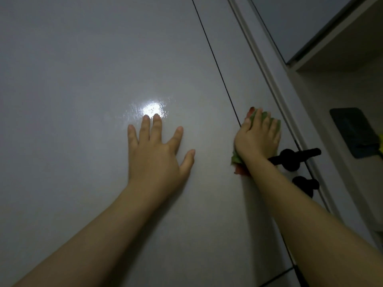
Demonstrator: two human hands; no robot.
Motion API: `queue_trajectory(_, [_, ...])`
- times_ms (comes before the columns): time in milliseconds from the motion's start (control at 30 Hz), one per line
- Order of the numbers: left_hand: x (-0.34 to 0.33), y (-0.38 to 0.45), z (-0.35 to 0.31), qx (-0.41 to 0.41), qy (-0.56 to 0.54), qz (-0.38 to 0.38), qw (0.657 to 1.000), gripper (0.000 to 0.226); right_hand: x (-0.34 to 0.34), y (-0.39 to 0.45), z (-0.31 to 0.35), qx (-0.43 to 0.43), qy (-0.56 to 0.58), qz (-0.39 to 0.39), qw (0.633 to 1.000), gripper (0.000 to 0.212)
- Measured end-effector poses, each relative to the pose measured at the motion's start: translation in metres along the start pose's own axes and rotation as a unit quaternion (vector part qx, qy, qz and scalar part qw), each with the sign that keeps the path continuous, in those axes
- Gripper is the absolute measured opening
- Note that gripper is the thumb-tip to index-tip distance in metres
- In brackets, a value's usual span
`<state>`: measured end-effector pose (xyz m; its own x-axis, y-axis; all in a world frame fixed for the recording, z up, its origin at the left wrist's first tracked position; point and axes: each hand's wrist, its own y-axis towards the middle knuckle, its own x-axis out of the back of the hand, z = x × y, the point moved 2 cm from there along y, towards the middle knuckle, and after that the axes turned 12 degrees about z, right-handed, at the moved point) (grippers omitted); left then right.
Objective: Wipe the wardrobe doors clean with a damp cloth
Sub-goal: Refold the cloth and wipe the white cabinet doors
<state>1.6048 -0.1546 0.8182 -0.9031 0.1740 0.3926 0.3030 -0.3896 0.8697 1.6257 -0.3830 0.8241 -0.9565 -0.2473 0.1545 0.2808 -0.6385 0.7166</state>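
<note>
head view, cloth (257, 119) under right hand (258, 137)

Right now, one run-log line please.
left hand flat on door | right hand presses cloth near seam | handles untouched

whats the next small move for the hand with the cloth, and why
Probably slide the right hand and its green and red cloth up along the narrow door panel. The cloth is pressed flat there, just right of the dark seam and just above the black handle, so the stretch above looks like the easiest to wipe next. The left hand lies flat on the wide door, bracing.
</note>
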Motion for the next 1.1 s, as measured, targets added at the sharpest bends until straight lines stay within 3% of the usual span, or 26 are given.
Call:
queue_trajectory(200, [0.000, 0.003, -0.001, 0.008, 0.022, -0.003, 1.000, 0.078, -0.009, -0.026, -0.013, -0.005, 0.029, -0.006, 1.000, 0.054])
queue_trajectory(367, [0.000, 0.003, -0.001, 0.005, 0.041, 0.015, 0.999, 0.077, -0.017, -0.085, -0.055, 0.144, 0.000, -0.010, 0.990, 0.057])
queue_trajectory(533, [0.001, 0.004, -0.003, 0.007, 0.041, 0.032, 0.999, 0.072, -0.022, -0.102, -0.046, 0.149, -0.021, -0.002, 0.989, 0.058])
queue_trajectory(667, [0.001, 0.005, -0.003, 0.004, 0.044, 0.046, 0.998, 0.069, -0.029, -0.119, -0.044, 0.284, -0.074, 0.047, 0.955, 0.055])
queue_trajectory(833, [0.004, 0.004, -0.004, 0.009, 0.043, 0.042, 0.998, 0.077, -0.024, -0.110, -0.026, 0.203, -0.047, 0.036, 0.977, 0.055])
queue_trajectory(1000, [0.007, 0.004, 0.000, 0.002, 0.036, 0.033, 0.999, 0.071, -0.039, -0.153, -0.012, 0.419, -0.115, 0.063, 0.899, 0.050])
queue_trajectory(1067, [0.006, 0.004, 0.002, -0.004, 0.035, 0.026, 0.999, 0.068, -0.029, -0.123, -0.017, 0.429, -0.131, 0.057, 0.892, 0.051])
queue_trajectory(1100, [0.005, 0.004, 0.003, -0.006, 0.038, 0.026, 0.999, 0.065, -0.024, -0.103, -0.017, 0.402, -0.122, 0.046, 0.906, 0.052])
